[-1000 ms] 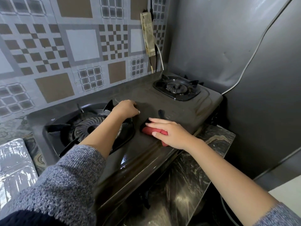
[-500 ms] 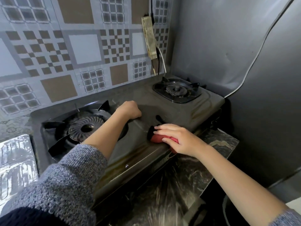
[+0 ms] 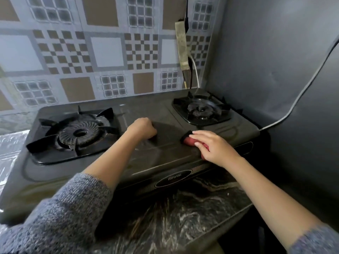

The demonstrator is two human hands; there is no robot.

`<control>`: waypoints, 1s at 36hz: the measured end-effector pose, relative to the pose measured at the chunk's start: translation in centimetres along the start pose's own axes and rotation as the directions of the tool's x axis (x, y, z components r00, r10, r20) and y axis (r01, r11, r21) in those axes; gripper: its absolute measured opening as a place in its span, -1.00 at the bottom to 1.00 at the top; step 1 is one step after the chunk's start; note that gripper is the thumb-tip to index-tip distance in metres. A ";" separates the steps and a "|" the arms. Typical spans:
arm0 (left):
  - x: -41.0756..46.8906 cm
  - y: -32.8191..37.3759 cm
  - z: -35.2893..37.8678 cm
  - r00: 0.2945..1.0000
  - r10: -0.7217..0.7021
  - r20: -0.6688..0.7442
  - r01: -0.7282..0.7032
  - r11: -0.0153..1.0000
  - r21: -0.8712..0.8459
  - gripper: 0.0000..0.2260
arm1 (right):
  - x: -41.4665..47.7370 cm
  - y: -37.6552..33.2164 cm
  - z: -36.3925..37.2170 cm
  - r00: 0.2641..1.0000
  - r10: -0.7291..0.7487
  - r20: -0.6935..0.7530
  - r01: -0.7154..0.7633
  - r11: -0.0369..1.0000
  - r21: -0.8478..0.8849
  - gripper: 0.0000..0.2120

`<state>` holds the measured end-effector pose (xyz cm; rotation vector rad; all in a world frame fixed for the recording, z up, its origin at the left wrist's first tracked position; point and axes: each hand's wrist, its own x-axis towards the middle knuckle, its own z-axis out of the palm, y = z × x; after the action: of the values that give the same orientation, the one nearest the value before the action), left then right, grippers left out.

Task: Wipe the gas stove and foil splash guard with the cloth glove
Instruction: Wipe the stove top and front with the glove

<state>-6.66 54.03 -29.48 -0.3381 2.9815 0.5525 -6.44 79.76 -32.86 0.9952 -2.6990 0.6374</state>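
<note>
From the head camera, the gas stove point(image 3: 165, 153) sits on a dark marbled tabletop point(image 3: 183, 217), and both arms reach onto its top panel between the two burners.

The right hand point(image 3: 214, 147) lies over a bunched red cloth glove point(image 3: 189, 141). Its fingers point(image 3: 201, 133) curve over the top and the thumb presses against the near side, so the cloth is grasped and held down on the stove. A black edge of the cloth sticks out just past the fingertips, and a bit of red shows under the palm near the stove's front edge. The right burner point(image 3: 200, 109) is beyond these fingers, near but apart.

The left hand point(image 3: 142, 128) is clenched into a fist and rests on the stove, to the left of the right hand's fingers and apart from them. Nothing shows inside the fist. The left burner point(image 3: 80, 133) lies just to the left of it.

The foil splash guard point(image 3: 11, 149), a crinkled silvery sheet, is far to the left of both hands, beside the stove's left end.

Beyond the fingers rises a checked patterned wall point(image 3: 110, 52) with a power strip point(image 3: 181, 46) hanging on it. To the right of them stands a plain grey wall point(image 3: 266, 61), crossed by a white cable point(image 3: 302, 92). Both forearms come out of grey knitted sleeves point(image 3: 64, 213).
</note>
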 end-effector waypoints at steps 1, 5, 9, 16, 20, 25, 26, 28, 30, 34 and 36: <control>-0.1 0.4 0.3 1.000 -0.018 -0.014 0.018 1.000 -0.007 -0.76 | 0.0 0.6 -0.2 1.000 0.010 -0.011 -0.010 1.000 -0.018 -0.68; -0.3 1.6 1.4 0.997 -0.051 -0.054 0.050 0.998 -0.031 -0.69 | 0.2 3.1 -1.1 0.997 0.070 -0.025 -0.071 0.996 -0.056 -0.67; -0.8 2.3 2.1 0.993 -0.070 -0.100 0.066 0.997 -0.042 -0.68 | 0.0 5.7 -2.4 0.992 0.121 -0.027 -0.123 0.991 -0.054 -0.67; -1.3 2.6 2.3 0.986 -0.093 -0.137 0.087 0.995 -0.052 -0.64 | 0.0 10.0 -4.4 0.976 0.200 -0.086 -0.203 0.979 -0.027 -0.70; -1.4 2.8 2.3 0.984 -0.097 -0.148 0.088 0.994 -0.061 -0.63 | 0.3 12.0 -5.2 0.967 0.230 -0.113 -0.234 0.972 -0.020 -0.72; -1.6 2.6 2.5 0.982 -0.092 -0.163 0.079 0.993 -0.086 -0.63 | 1.2 13.6 -6.0 0.940 0.328 -0.093 -0.331 0.943 -0.018 -0.71; -1.6 2.6 2.6 0.981 -0.092 -0.170 0.078 0.993 -0.086 -0.63 | 1.3 13.7 -6.0 0.928 0.359 -0.098 -0.361 0.932 -0.004 -0.71; -1.8 2.5 2.7 0.979 -0.094 -0.179 0.079 0.993 -0.089 -0.63 | 1.6 13.7 -6.0 0.901 0.414 -0.131 -0.414 0.910 0.029 -0.72; -2.0 2.3 2.7 0.978 -0.090 -0.189 0.074 0.993 -0.087 -0.62 | 1.6 13.3 -5.7 0.864 0.471 -0.178 -0.469 0.881 0.052 -0.72; -2.6 1.7 2.5 0.976 -0.083 -0.202 0.066 0.994 -0.088 -0.62 | 1.4 12.1 -4.9 0.774 0.575 -0.265 -0.558 0.818 0.141 -0.71; -3.1 1.3 2.3 0.977 -0.075 -0.199 0.059 0.995 -0.082 -0.63 | 1.0 11.3 -4.4 0.732 0.606 -0.311 -0.580 0.794 0.184 -0.71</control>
<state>-3.88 56.64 -30.83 -0.5299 3.1335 0.6631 -14.47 88.90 -32.36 -0.0379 -2.6352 0.9235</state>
